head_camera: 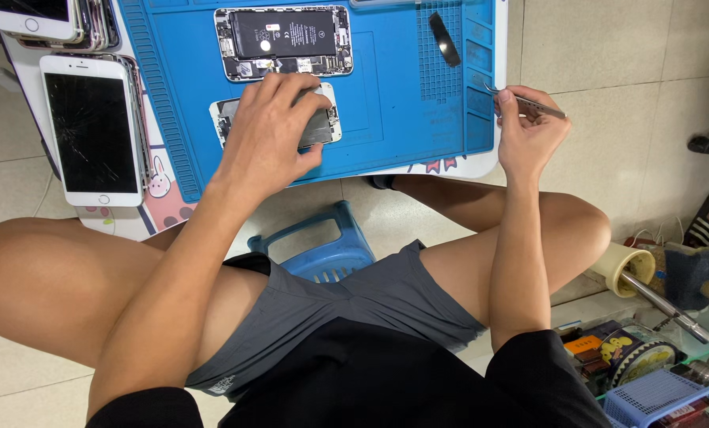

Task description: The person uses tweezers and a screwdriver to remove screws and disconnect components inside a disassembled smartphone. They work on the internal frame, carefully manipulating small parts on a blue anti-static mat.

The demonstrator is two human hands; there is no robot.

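My left hand (271, 127) lies flat on a detached white phone screen panel (327, 119), pressing it onto the blue work mat (394, 103). Just beyond it sits an opened phone body (283, 41) with its black battery showing. My right hand (529, 131) hovers at the mat's right edge, pinching metal tweezers (529, 101) whose tips point left over the mat.
A white phone with a cracked screen (93, 131) lies left of the mat, with a stack of phones (53, 22) behind it. A black pry tool (444, 38) rests on the mat. A blue plastic stool (323, 246) stands under me. Tape rolls and a small blue basket (655, 392) sit lower right.
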